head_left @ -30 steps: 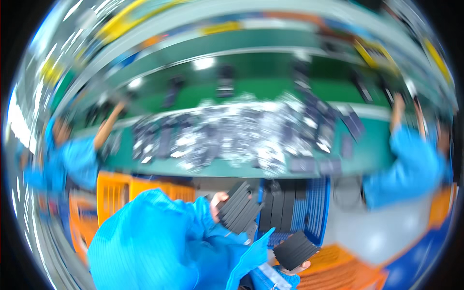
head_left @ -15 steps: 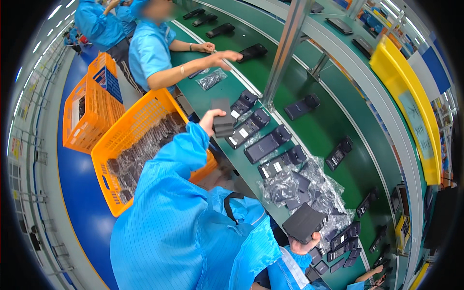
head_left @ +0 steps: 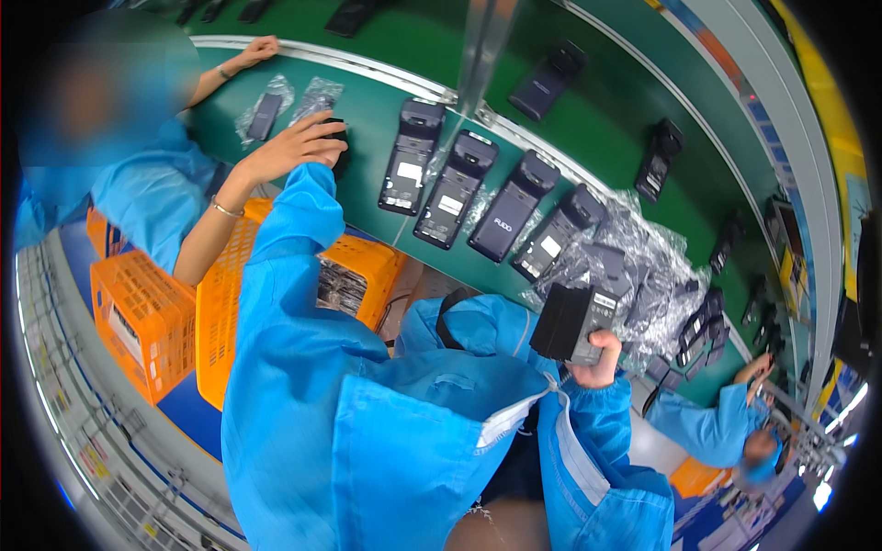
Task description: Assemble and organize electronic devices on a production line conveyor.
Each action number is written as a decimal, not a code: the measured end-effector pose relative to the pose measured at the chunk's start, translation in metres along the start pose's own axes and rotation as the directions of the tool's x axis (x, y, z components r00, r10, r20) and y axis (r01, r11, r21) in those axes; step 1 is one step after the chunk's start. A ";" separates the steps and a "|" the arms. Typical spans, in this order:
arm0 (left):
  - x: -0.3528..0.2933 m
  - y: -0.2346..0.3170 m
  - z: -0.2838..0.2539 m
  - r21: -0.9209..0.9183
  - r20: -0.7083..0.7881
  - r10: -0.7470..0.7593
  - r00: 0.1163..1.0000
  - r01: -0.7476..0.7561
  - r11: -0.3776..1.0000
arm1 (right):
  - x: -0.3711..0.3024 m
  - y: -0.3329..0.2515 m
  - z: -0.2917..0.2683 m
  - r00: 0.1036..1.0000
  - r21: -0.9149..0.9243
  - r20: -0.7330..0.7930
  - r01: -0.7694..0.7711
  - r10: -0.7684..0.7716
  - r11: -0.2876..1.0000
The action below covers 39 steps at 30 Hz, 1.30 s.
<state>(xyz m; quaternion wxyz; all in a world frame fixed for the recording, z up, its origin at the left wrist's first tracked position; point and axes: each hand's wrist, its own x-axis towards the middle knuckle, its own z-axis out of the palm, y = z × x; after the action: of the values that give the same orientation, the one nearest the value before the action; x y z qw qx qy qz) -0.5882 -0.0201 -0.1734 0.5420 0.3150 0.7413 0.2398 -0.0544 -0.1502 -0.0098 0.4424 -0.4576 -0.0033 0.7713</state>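
Observation:
My left hand [head_left: 323, 158] reaches out at the left of the green bench, closed round black battery packs [head_left: 341, 154]. A co-worker's hand [head_left: 287, 149] lies over it and hides most of my fingers. My right hand [head_left: 599, 360] grips a stack of flat battery packs [head_left: 571, 323], the outermost showing a printed label. The stack is above the near edge of a heap of clear plastic bags [head_left: 657, 266]. Between my hands, several dark handheld terminals [head_left: 508, 209] lie in a slanting row, some with pale labels on their exposed backs.
An orange basket [head_left: 372, 266] of bagged items stands left, beside an orange crate [head_left: 147, 317]. Bagged pieces [head_left: 266, 115] lie near the co-worker. Beyond the metal rail, more terminals [head_left: 548, 81] rest on a green surface. A metal post [head_left: 487, 55] rises there. Another person [head_left: 721, 422] works at right.
My view has turned toward the bench. My left hand has moved left with the packs, and the co-worker's hand has come onto it. The right hand's stack has tilted, showing a labelled face.

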 end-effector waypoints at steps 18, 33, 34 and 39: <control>-0.126 0.043 0.180 0.523 -0.043 0.620 0.783 -0.511 0.682 | 0.006 -0.044 -0.051 0.985 -0.164 -0.118 0.103 -0.123 0.981; -0.254 0.034 0.403 -0.690 0.702 0.305 0.644 0.505 0.519 | -0.007 -0.056 -0.054 0.884 -0.935 0.324 0.245 -0.338 -0.255; -0.255 0.037 0.402 -0.663 0.729 0.278 0.626 0.542 0.517 | -0.007 -0.058 -0.055 0.784 -0.883 0.454 0.336 -0.423 -0.327; -0.258 0.055 0.384 -0.762 0.643 0.440 0.627 0.466 0.450 | 0.014 -0.048 -0.042 0.896 -0.880 0.355 0.416 -0.266 0.230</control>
<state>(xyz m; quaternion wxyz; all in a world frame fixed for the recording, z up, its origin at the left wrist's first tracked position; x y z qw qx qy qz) -0.1554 -0.1645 -0.0810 0.8852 0.0441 0.1871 0.4237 0.0053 -0.1275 -0.0243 0.2479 -0.5639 -0.5792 0.5340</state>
